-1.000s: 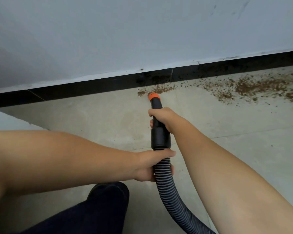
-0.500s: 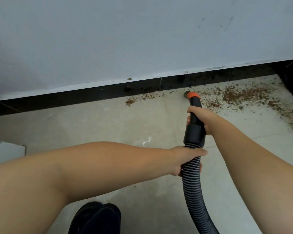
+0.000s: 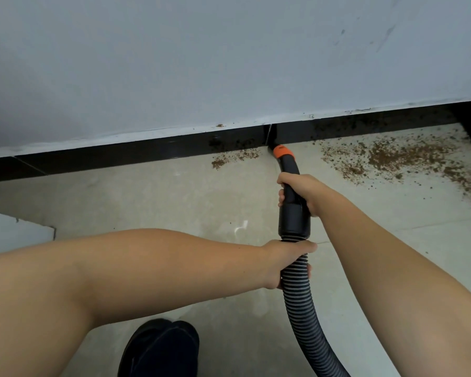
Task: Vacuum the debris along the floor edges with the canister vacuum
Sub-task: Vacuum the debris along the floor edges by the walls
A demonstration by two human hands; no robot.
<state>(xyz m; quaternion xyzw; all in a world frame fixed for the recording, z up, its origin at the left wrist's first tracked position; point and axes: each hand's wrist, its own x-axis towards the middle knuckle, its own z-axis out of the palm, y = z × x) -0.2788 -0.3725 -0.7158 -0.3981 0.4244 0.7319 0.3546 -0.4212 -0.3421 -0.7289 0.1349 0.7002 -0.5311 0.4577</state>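
Head view. The right hand (image 3: 301, 194) is wrapped around the black rigid nozzle (image 3: 290, 172), fingers curled about the tube. The left hand (image 3: 287, 263) grips the ribbed hose (image 3: 301, 297) just below the black cuff, thumb over the top.

The nozzle's long axis runs from about 6 o'clock up to 12 o'clock, leaning slightly toward 11. Its orange tip (image 3: 282, 151) sits at the foot of the black skirting (image 3: 120, 156), at a vertical joint, touching or very nearly touching the floor.

Debris lies on both sides of the tip. A small brown patch (image 3: 230, 159) lies at roughly 9 o'clock from the tip, near it. The larger spread of debris (image 3: 392, 159) lies at 3 o'clock, extending along the floor edge toward the right corner, with specks on the skirting face itself.

Judgement: the right hand, nearer the tip, steers; the left only feeds hose. The heavier work lies toward 3 o'clock, so a sideways sweep along the skirting is called for.

Containers: none in view; the canister itself is out of frame. A dark shoe (image 3: 161, 349) shows at 6 o'clock.
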